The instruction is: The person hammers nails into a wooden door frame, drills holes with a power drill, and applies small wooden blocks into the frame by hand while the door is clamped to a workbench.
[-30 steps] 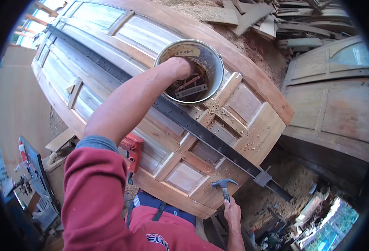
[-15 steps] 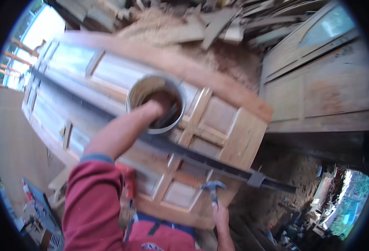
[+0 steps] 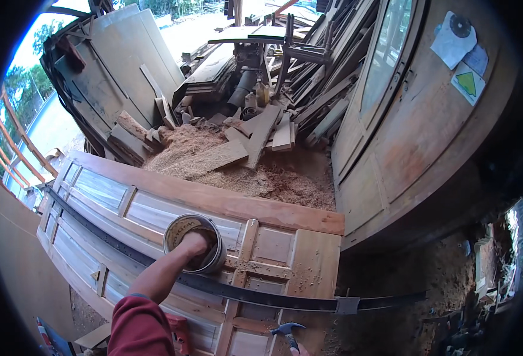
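My left hand (image 3: 196, 243) reaches down into a round bucket (image 3: 220, 252), which stands on a panelled wooden door (image 3: 315, 261) lying flat. Its fingers are hidden inside the bucket, so I cannot make out what they touch. At the lower edge my right hand (image 3: 300, 351) is closed around the handle of a claw hammer (image 3: 288, 329), its head over the door's near part. A long dark bar clamp (image 3: 255, 296) runs lengthwise across the door, passing beside the bucket. Close to my left sleeve lies a red tool (image 3: 179, 332), partly covered.
Beyond the door, sawdust (image 3: 214, 160) and wood offcuts (image 3: 264, 133) cover the ground. A large door with a glass pane (image 3: 386, 172) leans at the right. Stacked boards (image 3: 333, 95) stand farther back, and a pale panel (image 3: 125, 59) at the far left.
The view has tilted up, bringing the sawdust heap and stacked boards into sight. My left hand stays in the bucket; my right still holds the hammer, now at the lower edge.
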A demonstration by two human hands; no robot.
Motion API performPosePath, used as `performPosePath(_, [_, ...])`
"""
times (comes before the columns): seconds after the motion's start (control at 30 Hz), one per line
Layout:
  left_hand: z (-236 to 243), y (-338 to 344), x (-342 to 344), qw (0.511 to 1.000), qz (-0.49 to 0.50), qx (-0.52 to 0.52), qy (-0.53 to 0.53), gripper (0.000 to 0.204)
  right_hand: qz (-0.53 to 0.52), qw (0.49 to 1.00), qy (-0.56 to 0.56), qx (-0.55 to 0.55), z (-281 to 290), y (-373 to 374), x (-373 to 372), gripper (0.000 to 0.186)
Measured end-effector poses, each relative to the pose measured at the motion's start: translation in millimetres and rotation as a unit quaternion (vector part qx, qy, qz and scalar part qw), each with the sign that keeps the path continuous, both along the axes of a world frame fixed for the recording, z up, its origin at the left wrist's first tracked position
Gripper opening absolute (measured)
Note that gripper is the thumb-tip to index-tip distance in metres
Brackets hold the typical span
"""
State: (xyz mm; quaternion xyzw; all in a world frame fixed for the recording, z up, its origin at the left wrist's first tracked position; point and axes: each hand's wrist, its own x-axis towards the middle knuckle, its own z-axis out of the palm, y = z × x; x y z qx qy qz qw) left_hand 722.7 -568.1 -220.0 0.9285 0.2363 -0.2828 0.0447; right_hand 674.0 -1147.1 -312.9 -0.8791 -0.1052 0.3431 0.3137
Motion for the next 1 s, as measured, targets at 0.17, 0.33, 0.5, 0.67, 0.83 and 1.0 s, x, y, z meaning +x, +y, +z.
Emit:
performPosePath(0.17, [122,-43,-28,0.963,0.079,0.061,-0.250,0.017,0.026,0.997,0.045,-0.049,-14,-8,-9,0.041])
performPosePath(0.33, [155,-150,-7,0.796,0.286,-0.370,-0.386,0.023,0.064,0.994,0.074,-0.047,5,-10,22,0.038])
performPosePath(0.5, [-5,-184,35,0.612,0.329,-0.569,-0.439,0.018,0.035,0.992,0.118,0.020,57,12,44,0.034])
performPosePath(0.67, [-112,-222,75,0.702,0.261,-0.502,-0.432,0.020,-0.013,0.992,0.121,0.012,79,-12,35,0.031])
performPosePath(0.83, [-135,-237,97,0.788,0.206,-0.452,-0.364,0.019,-0.037,0.990,0.132,0.026,94,-6,35,0.031])
performPosePath(1.0, [-135,-235,100,0.835,0.068,-0.340,-0.429,0.016,-0.062,0.988,0.097,0.107,101,-1,51,0.029])
